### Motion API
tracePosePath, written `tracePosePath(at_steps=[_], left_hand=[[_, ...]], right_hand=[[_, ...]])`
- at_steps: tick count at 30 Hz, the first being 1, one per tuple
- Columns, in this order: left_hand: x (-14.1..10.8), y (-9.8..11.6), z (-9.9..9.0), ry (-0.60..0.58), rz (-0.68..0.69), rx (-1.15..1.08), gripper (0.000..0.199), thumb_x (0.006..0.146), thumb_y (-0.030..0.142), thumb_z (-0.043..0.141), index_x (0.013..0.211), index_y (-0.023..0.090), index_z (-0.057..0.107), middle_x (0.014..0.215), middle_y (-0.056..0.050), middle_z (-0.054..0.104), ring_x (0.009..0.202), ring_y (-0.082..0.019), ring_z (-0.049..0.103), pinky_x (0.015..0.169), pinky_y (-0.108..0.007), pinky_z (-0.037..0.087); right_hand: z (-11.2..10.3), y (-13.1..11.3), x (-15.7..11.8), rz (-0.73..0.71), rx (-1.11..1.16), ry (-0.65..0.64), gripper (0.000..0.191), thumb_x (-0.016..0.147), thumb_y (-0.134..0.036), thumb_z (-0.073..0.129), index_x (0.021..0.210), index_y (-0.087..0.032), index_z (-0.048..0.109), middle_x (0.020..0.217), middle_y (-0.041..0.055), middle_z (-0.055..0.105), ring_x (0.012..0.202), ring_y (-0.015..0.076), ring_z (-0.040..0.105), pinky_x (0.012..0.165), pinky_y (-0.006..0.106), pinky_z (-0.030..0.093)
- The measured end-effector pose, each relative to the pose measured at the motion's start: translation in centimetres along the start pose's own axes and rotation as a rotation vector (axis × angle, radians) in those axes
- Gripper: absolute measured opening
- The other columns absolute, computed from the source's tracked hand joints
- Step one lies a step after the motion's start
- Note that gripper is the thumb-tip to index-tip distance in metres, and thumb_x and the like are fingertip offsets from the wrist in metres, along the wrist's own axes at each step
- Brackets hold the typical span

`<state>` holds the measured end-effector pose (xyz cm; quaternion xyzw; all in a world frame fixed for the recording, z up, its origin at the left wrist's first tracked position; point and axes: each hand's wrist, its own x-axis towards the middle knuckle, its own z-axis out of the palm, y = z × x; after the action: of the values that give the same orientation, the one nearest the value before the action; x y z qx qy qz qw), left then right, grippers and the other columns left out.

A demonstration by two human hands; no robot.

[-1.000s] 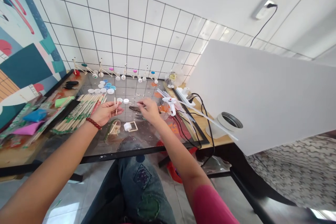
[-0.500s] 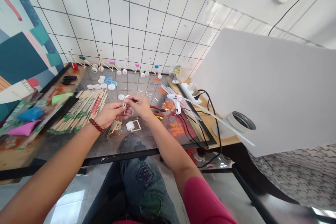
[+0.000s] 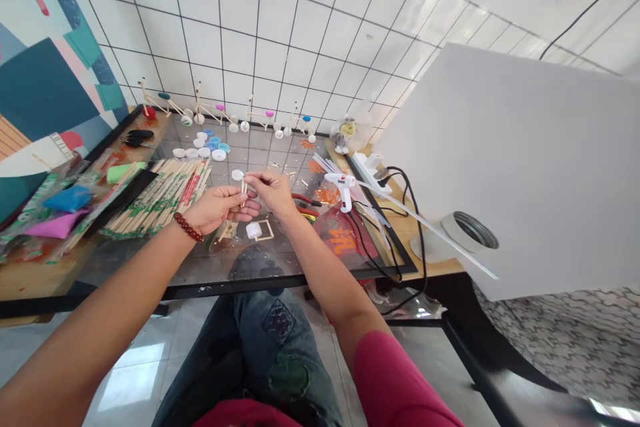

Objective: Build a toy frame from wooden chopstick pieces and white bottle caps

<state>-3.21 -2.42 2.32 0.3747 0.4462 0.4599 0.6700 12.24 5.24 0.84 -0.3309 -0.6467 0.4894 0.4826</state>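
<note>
Short wooden stick pieces (image 3: pixel 244 189) stand upright between my hands above the tabletop. My left hand (image 3: pixel 224 207) is closed, pinching their lower part between thumb and fingers. From above, my right hand (image 3: pixel 273 192) grips their upper end with thumb and forefinger. How the pieces meet is hidden by the fingertips. Just behind the hands lies a white bottle cap (image 3: pixel 237 175). On the table below them, a small wooden frame (image 3: pixel 271 229) sits with a white round cap piece (image 3: pixel 254 231) at its left side.
Bundled wooden sticks (image 3: pixel 157 193) lie at left, beside colored clay packets (image 3: pixel 67 198). White and blue caps (image 3: pixel 219 155) and several stick models (image 3: pixel 250 110) stand behind. At right are a glue gun (image 3: pixel 343 188), pliers (image 3: pixel 306 199), a power strip (image 3: pixel 371 177) and cables.
The camera view has shifted, so the scene sits slightly right and higher at the table. Both hands keep hold of the stick pieces, which show more clearly now.
</note>
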Motion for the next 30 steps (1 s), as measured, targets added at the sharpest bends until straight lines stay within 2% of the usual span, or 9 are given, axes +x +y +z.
tracePosePath(at_steps=[5,12,16,19,24,27,30], left_hand=[[0.16,-0.18,0.05,0.017,0.008,-0.001,0.004,0.09,0.012,0.075,0.089,0.008,0.077,0.083,-0.016,0.081,0.072,-0.022,0.08,0.068,-0.03,0.067],[0.33,-0.08,-0.31,0.103,0.072,-0.035,0.007,0.086,0.012,0.081,0.091,0.009,0.077,0.085,-0.015,0.081,0.072,-0.021,0.08,0.07,-0.03,0.068],[0.39,-0.2,-0.39,0.114,0.071,-0.009,0.008,0.084,0.012,0.083,0.088,0.009,0.078,0.085,-0.014,0.081,0.073,-0.021,0.08,0.071,-0.03,0.068],[0.44,-0.3,-0.38,0.109,0.059,0.013,0.006,0.083,0.011,0.084,0.086,0.008,0.079,0.083,-0.014,0.081,0.072,-0.021,0.079,0.07,-0.028,0.067],[0.51,-0.27,-0.47,0.115,0.052,0.038,0.003,0.085,0.008,0.081,0.083,0.008,0.079,0.081,-0.014,0.081,0.065,-0.017,0.076,0.067,-0.026,0.065],[0.49,-0.29,-0.54,0.096,0.062,0.061,0.006,0.083,0.012,0.084,0.084,0.008,0.079,0.084,-0.015,0.081,0.066,-0.017,0.077,0.069,-0.027,0.065],[0.36,-0.21,-0.45,0.078,0.059,0.05,0.006,0.086,0.014,0.081,0.085,0.008,0.079,0.088,-0.016,0.082,0.071,-0.019,0.079,0.071,-0.028,0.065]], right_hand=[[0.15,0.31,-0.17,0.016,0.027,-0.064,0.024,0.08,-0.045,0.083,0.088,-0.021,0.082,0.087,0.0022,0.077,0.075,0.0161,0.068,0.075,0.03,0.056],[-0.47,0.27,-0.06,0.079,0.058,-0.027,0.032,0.087,-0.051,0.077,0.104,-0.024,0.081,0.094,0.0018,0.079,0.089,0.0167,0.071,0.083,0.03,0.058],[-0.32,0.59,-0.29,0.047,0.038,-0.098,0.029,0.084,-0.05,0.079,0.096,-0.023,0.082,0.093,0.0017,0.078,0.088,0.0169,0.071,0.086,0.032,0.058],[0.01,0.68,-0.58,0.035,0.058,-0.138,0.031,0.076,-0.051,0.085,0.089,-0.022,0.081,0.092,0.0019,0.076,0.081,0.0161,0.069,0.076,0.03,0.058],[0.09,0.24,-0.85,0.011,0.105,-0.128,0.033,0.07,-0.052,0.088,0.079,-0.022,0.078,0.087,0.0019,0.075,0.078,0.0167,0.067,0.07,0.029,0.059],[0.12,0.23,-0.89,0.043,0.122,-0.137,0.033,0.07,-0.052,0.087,0.078,-0.021,0.077,0.085,0.0016,0.075,0.075,0.0162,0.067,0.068,0.029,0.058],[0.19,0.54,-0.84,0.077,0.105,-0.09,0.032,0.071,-0.05,0.086,0.077,-0.02,0.076,0.078,0.0003,0.073,0.074,0.0155,0.065,0.071,0.029,0.055]])
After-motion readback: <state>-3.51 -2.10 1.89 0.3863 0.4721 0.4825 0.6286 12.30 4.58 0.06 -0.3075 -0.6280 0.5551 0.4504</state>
